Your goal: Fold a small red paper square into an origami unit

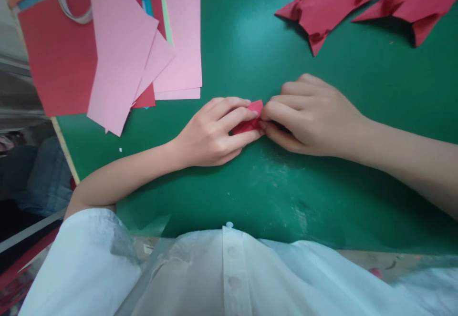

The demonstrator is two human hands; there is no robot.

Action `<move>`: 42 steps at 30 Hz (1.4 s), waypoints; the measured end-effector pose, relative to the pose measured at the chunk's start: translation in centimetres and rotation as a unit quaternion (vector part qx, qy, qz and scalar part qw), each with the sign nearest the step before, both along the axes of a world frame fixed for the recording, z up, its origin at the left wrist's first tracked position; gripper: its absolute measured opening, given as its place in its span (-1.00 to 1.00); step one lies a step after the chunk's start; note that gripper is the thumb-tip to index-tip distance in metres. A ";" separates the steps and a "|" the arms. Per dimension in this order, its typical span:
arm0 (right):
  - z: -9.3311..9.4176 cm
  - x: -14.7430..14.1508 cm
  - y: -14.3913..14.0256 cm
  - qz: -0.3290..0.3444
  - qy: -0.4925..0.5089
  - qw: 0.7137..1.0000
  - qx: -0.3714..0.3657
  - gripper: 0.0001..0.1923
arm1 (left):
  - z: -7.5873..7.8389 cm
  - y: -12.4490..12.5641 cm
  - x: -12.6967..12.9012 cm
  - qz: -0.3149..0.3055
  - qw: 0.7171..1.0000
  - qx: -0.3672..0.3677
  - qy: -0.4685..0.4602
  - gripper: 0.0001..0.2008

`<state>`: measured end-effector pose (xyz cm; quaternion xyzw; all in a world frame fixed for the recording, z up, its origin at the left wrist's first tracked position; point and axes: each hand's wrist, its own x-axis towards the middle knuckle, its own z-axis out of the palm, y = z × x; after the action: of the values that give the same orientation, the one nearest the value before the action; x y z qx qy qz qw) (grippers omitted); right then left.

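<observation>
A small folded piece of red paper [255, 108] lies on the green table top, between my two hands. My left hand [222, 127] rests over it from the left, its fingers pressing the paper down. From the right, my right hand [304, 113] pinches the paper's edge between thumb and curled index finger. Most of the folded paper is hidden under my left fingers, so its full shape cannot be made out.
Pink sheets [121, 44], red sheets [59, 54] and other coloured paper are stacked at the back left, with a white paper strip loop [77, 18] on top. Several folded red paper figures [331, 6] lie at the back right. The green table [236, 187] has whitish smudges near its front.
</observation>
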<state>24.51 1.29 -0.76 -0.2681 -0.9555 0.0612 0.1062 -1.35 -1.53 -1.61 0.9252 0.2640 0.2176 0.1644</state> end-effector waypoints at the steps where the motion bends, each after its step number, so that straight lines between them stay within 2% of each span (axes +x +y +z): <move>1: 0.0 0.0 0.0 0.002 0.000 1.000 0.006 -0.57 | 0.0 0.0 0.0 0.001 1.000 0.013 0.005 -0.73; 6: -0.1 0.1 0.0 0.006 -0.016 1.000 -0.003 -0.58 | 0.0 0.1 0.2 0.010 0.999 0.012 0.043 -0.72; 12: -0.2 0.1 0.0 0.019 0.039 0.998 0.051 -0.63 | 0.1 0.1 0.1 0.015 0.997 0.055 0.042 -0.72; 15: -0.1 0.0 0.0 0.019 0.041 0.998 0.050 -0.64 | 0.2 0.0 0.0 0.018 0.998 0.050 0.036 -0.74; 19: 0.3 -0.1 0.0 0.000 0.002 1.000 -0.006 -0.54 | 0.2 0.1 0.0 0.010 0.999 0.022 0.022 -0.76; 23: 0.6 -0.3 0.0 -0.033 -0.023 0.994 -0.107 -0.46 | 0.3 0.1 0.0 0.008 0.998 0.059 0.018 -0.77; 27: 0.7 -0.2 0.1 -0.037 -0.018 0.989 -0.140 -0.42 | 0.4 0.1 0.2 0.014 0.997 0.063 0.050 -0.75; 30: 0.5 0.0 0.0 -0.020 -0.018 0.992 -0.125 -0.41 | 0.3 0.1 0.3 0.017 0.994 0.102 0.043 -0.76; 33: 0.2 0.2 0.0 0.010 -0.005 0.997 -0.077 -0.46 | 0.2 0.2 0.5 0.023 0.991 0.127 0.035 -0.78; 38: -0.4 0.4 -0.1 0.051 0.090 0.994 0.036 -0.63 | 0.0 0.2 0.4 0.018 0.993 0.114 0.000 -0.82; 42: -0.4 0.5 0.0 0.060 0.116 0.990 0.051 -0.69 | 0.0 0.1 0.2 0.014 0.997 0.081 0.001 -0.81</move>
<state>24.98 1.31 -1.19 -0.1952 -0.9531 0.0491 0.2259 -1.15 -1.38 -1.65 0.9319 0.2589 0.2394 0.0851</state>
